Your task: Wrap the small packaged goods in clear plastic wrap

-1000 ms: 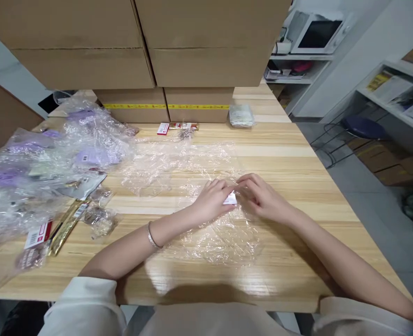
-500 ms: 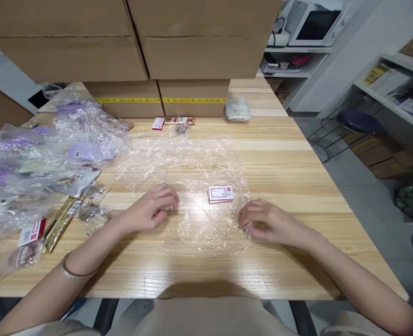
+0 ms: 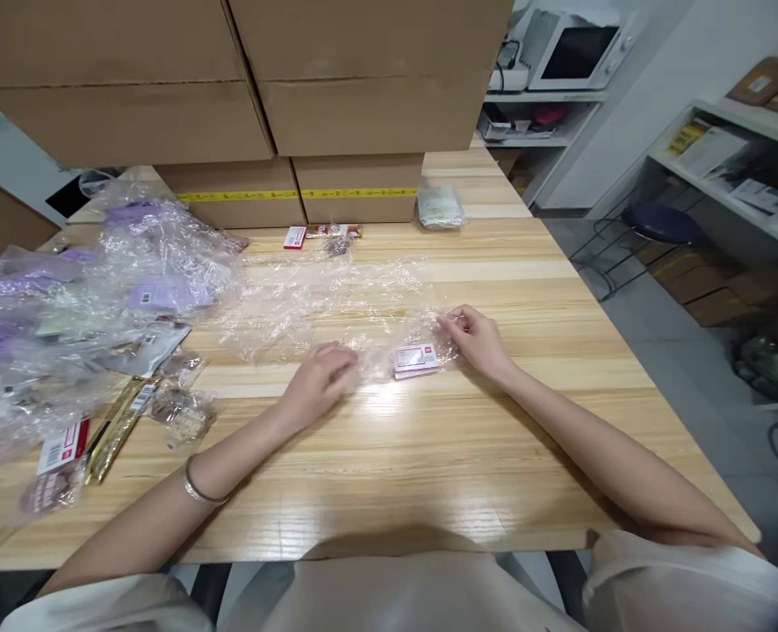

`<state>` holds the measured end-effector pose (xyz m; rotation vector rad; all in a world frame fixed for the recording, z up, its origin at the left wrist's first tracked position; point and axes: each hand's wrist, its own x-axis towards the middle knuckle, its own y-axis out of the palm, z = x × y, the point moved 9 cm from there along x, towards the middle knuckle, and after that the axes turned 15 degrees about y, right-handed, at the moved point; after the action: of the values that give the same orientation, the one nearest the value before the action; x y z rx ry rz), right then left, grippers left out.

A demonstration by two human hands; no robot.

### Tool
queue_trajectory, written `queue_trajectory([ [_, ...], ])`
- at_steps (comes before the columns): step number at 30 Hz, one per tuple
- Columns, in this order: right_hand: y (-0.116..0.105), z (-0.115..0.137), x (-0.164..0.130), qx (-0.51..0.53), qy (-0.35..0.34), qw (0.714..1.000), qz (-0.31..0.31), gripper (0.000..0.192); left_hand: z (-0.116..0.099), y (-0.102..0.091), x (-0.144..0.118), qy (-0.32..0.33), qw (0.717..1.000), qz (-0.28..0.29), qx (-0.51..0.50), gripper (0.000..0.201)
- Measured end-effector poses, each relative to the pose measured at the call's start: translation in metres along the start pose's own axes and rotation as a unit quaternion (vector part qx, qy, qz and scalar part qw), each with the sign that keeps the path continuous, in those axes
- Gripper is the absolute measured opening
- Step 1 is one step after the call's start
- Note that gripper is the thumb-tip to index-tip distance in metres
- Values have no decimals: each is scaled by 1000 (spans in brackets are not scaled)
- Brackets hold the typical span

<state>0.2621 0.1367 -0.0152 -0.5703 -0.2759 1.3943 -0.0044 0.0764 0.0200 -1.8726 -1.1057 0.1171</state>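
A sheet of clear plastic film (image 3: 389,290) lies crinkled on the table, its near part folded up over a small white-and-red box (image 3: 414,358). The box seems to be one of a short stack and shows through the film. My right hand (image 3: 479,341) pinches the film's edge just right of the box. On the other side, my left hand (image 3: 321,384) has its fingers curled at the film's left edge; they are slightly blurred, but closed on it.
Clear bags with purple items (image 3: 171,290) heap up at the left. Gold packets (image 3: 116,434) and a red-and-white card (image 3: 63,446) lie in front. Large cardboard boxes (image 3: 363,96) stand at the back. A small red-and-white box (image 3: 294,237) and a wrapped stack (image 3: 440,208) sit before them.
The film's near edge has come up and away from me, over the small box. My right hand has moved away from me, and my left hand has moved right, closer to the box.
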Motion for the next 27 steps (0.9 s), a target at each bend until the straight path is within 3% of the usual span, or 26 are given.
queue_trajectory([
  [3,-9,3,0,-164,-29,983,-78,28,30,-5,-8,-147,988,-46,4,44],
  [5,-14,4,-2,-225,-31,968,-102,28,35,-14,-13,-170,979,-78,76,30],
  [7,-19,17,-10,-239,-95,957,-131,33,22,-27,-14,-114,967,-140,180,11],
  [9,-13,38,-26,-229,-218,942,-115,39,-12,-32,-13,24,942,-214,259,30],
  [10,-6,46,-36,-221,-278,931,-80,43,-32,-26,-11,113,933,-218,262,39],
  [12,10,55,-52,-204,-349,915,12,53,-62,0,-5,264,929,-146,217,46],
  [14,21,55,-60,-184,-358,912,73,65,-74,31,3,312,935,-24,167,46],
  [16,26,52,-62,-169,-344,918,103,71,-70,52,10,280,946,56,151,47],
  [19,29,43,-64,-168,-326,918,150,84,-57,64,18,218,961,90,143,50],
  [23,28,26,-62,-181,-288,914,220,90,-45,66,24,197,967,107,125,42],
  [27,23,22,-55,-163,-271,921,228,84,-38,58,32,187,970,123,90,37],
])
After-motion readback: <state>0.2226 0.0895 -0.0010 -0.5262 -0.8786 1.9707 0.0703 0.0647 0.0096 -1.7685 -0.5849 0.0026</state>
